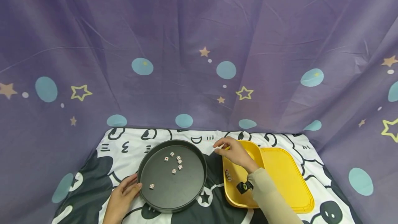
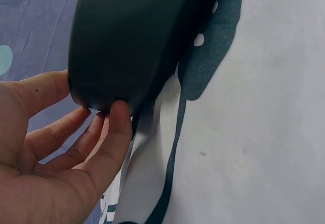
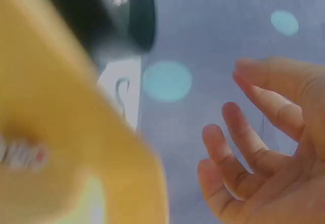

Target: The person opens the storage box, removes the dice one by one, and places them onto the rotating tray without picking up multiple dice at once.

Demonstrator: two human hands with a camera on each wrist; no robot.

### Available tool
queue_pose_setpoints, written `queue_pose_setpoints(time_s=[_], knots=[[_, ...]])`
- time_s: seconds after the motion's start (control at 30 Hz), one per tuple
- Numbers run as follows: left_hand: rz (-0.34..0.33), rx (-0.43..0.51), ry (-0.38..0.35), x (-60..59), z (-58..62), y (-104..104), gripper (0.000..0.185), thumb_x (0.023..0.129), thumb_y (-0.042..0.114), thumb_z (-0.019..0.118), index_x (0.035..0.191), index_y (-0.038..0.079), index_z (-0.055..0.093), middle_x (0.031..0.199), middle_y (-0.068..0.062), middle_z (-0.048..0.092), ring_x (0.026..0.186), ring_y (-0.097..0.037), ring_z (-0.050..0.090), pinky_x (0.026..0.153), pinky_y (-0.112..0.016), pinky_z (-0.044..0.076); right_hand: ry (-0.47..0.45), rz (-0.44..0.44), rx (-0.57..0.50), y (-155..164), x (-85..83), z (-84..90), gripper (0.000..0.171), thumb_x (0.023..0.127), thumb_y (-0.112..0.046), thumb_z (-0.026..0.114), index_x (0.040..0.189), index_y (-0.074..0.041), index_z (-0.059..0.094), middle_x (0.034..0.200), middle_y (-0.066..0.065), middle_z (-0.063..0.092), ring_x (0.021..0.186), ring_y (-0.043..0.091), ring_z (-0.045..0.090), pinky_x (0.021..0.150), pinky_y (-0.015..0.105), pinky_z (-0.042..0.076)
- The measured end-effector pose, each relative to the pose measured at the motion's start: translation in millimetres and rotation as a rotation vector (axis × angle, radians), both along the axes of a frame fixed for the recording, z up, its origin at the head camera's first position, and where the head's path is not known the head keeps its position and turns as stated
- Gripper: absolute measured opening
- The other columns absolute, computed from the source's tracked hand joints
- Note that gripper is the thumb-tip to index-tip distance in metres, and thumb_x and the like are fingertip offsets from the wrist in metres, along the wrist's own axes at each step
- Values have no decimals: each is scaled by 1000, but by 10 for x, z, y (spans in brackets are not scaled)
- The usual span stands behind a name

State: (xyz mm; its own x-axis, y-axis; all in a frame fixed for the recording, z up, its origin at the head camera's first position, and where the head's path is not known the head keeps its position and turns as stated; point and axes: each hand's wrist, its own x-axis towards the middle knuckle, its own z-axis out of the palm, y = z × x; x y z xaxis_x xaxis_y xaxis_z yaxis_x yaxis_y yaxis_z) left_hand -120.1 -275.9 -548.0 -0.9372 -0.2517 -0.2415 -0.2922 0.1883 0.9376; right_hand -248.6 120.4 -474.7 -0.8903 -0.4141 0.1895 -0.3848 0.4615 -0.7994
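Note:
Several white dice (image 1: 173, 171) lie scattered in a round black pan (image 1: 168, 196), most of them toward its far side. My left hand (image 1: 122, 198) holds the pan's left edge, thumb at the rim and fingers along the outer wall; the left wrist view has the fingertips (image 2: 121, 109) against the dark pan wall (image 2: 127, 41). Over the far left part of a yellow box (image 1: 228, 196) hovers my right hand (image 1: 233, 152), its fingers loosely bent with nothing between them. A few more dice (image 1: 228, 175) sit in that box by its left wall, blurred in the right wrist view.
A flat yellow lid-like tray (image 1: 286, 182) adjoins the box on the right. Beneath everything is a black-and-white patterned cloth (image 1: 130, 141). Behind it hangs a purple curtain (image 1: 174, 92). A small black device (image 1: 244, 187) is strapped to the right wrist.

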Motion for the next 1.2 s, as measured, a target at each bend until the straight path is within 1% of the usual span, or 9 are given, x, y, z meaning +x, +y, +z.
queue_pose_setpoints(time_s=[0.23, 0.37, 0.47, 0.57, 0.67, 0.83, 0.97, 1.1, 1.2], knots=[[-9, 14, 6, -1, 5, 0, 59, 98, 19, 68, 146, -4, 44, 146, -26, 47, 96, 13, 56, 82, -19, 56, -65, -33, -32, 367, 23, -247, 7, 90, -7, 75, 96, -6, 74, 99, 6, 70, 87, 28, 63, 76, 32, 54], [-6, 17, 9, 3, 7, -4, 59, 98, 19, 68, 146, -4, 44, 146, -27, 47, 96, 12, 56, 82, -20, 56, -116, -46, -8, 463, 31, -411, 7, 90, -6, 73, 97, -6, 74, 98, 4, 70, 88, 27, 63, 76, 29, 53], [-3, 20, 13, 7, 10, -3, 57, 98, 17, 68, 146, -4, 44, 145, -27, 47, 96, 12, 56, 82, -19, 56, -180, -25, 4, 502, 33, -531, 8, 91, -5, 72, 99, -5, 74, 98, 7, 70, 89, 25, 62, 76, 27, 52], [2, 22, 18, 11, 11, 0, 56, 98, 15, 68, 145, -4, 45, 145, -26, 49, 96, 12, 56, 82, -19, 56, -253, 19, 1, 531, 36, -634, 11, 90, 0, 70, 102, -1, 72, 98, 13, 70, 87, 23, 61, 74, 25, 51], [1, 15, 20, 9, 5, 0, 57, 97, 17, 68, 145, -4, 45, 145, -26, 48, 95, 13, 56, 82, -19, 56, -287, 58, -1, 544, 33, -698, 16, 88, 6, 69, 103, 3, 71, 99, 17, 70, 85, 23, 60, 72, 24, 49], [1, 4, 10, 9, 2, 3, 58, 97, 19, 69, 145, -3, 45, 145, -26, 48, 95, 13, 55, 82, -20, 56, -294, 88, 13, 549, 17, -743, 20, 83, 10, 70, 103, 4, 71, 97, 17, 70, 79, 19, 56, 67, 23, 46], [4, -2, 2, 9, 0, 0, 59, 97, 21, 70, 145, -3, 46, 146, -26, 48, 95, 13, 55, 82, -20, 56, -286, 137, 17, 550, -3, -778, 22, 80, 12, 71, 102, 6, 71, 95, 18, 70, 77, 18, 55, 64, 21, 45], [-3, -3, 8, 10, 1, -3, 59, 97, 21, 69, 145, -4, 45, 146, -26, 47, 95, 13, 55, 81, -20, 56, -229, 180, 43, 541, -29, -817, 23, 78, 15, 72, 99, 6, 71, 91, 16, 71, 73, 20, 54, 60, 20, 44], [0, -5, 13, 6, 6, -3, 57, 97, 18, 69, 145, -3, 46, 145, -26, 48, 98, 11, 56, 83, -20, 57, -179, 185, 83, 527, -46, -825, 22, 77, 14, 74, 96, 2, 73, 87, 13, 71, 71, 18, 54, 59, 19, 42]])
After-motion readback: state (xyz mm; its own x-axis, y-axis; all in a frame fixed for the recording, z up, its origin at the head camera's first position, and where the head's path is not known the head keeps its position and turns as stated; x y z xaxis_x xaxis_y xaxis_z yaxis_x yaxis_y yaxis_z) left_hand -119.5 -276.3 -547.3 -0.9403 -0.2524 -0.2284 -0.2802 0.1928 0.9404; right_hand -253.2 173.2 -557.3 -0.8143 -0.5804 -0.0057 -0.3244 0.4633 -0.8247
